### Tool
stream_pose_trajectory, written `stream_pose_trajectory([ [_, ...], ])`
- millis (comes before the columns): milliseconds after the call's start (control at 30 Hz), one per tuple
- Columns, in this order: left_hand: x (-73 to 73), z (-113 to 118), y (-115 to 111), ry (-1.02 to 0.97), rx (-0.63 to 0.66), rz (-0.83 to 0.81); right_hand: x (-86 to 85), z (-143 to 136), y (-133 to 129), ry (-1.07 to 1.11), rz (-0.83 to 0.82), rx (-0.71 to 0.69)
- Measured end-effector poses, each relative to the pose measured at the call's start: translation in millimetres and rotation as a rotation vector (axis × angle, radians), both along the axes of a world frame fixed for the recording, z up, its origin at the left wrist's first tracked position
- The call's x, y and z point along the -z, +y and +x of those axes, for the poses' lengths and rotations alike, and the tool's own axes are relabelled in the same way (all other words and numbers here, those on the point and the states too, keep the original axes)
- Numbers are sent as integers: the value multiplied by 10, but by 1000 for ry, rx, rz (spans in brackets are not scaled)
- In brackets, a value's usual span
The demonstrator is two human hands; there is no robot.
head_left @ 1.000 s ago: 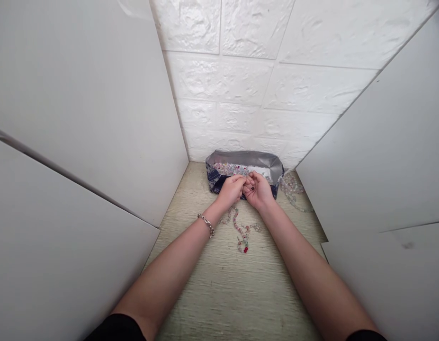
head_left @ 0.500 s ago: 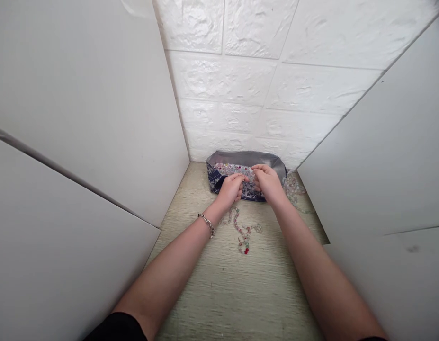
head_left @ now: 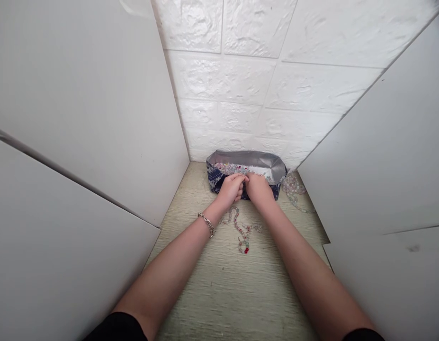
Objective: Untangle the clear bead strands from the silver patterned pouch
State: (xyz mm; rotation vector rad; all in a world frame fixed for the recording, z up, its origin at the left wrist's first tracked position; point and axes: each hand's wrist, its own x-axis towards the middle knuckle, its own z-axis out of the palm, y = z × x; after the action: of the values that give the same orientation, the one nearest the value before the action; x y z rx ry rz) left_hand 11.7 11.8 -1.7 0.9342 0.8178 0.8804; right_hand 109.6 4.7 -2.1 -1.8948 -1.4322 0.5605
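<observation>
A dark blue patterned bag (head_left: 215, 179) with a silvery lining lies open against the wall and holds many small beads (head_left: 226, 167), pink, clear and red. Over its front edge my left hand (head_left: 232, 189) is closed in a pinch, a chain bracelet (head_left: 207, 224) on the wrist. My right hand (head_left: 259, 189) is closed too, its fingertips meeting those of the left. What the fingers hold is too small to make out. From below my left hand a string of beads (head_left: 237, 220) trails onto the surface, ending near two red beads.
Another heap of beaded string (head_left: 293, 187) lies right of the bag. White panels (head_left: 80, 94) stand close on the left and right (head_left: 389, 142). Behind is a white brick-textured wall (head_left: 237, 80). The surface (head_left: 226, 293) is pale greenish with a wood-like grain.
My right hand has moved left and slightly down to meet my left hand, uncovering more of the bag's right side. My left hand has stayed in place.
</observation>
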Motion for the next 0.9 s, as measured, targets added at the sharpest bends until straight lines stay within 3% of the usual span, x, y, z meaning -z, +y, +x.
stream_pose_trajectory([
  [433,-10,-5,-5,19,11,5,30,-15,-28,-254,0,-25],
  [533,-37,-4,-11,40,10,-4,58,5,-6,-74,104,-42],
  [633,-63,-3,-21,58,8,-2,102,23,28,251,173,-44],
  [800,-74,1,-31,76,7,0,102,-2,25,812,87,-110],
  [900,-56,6,-26,70,6,-4,84,-20,4,979,61,-151],
])
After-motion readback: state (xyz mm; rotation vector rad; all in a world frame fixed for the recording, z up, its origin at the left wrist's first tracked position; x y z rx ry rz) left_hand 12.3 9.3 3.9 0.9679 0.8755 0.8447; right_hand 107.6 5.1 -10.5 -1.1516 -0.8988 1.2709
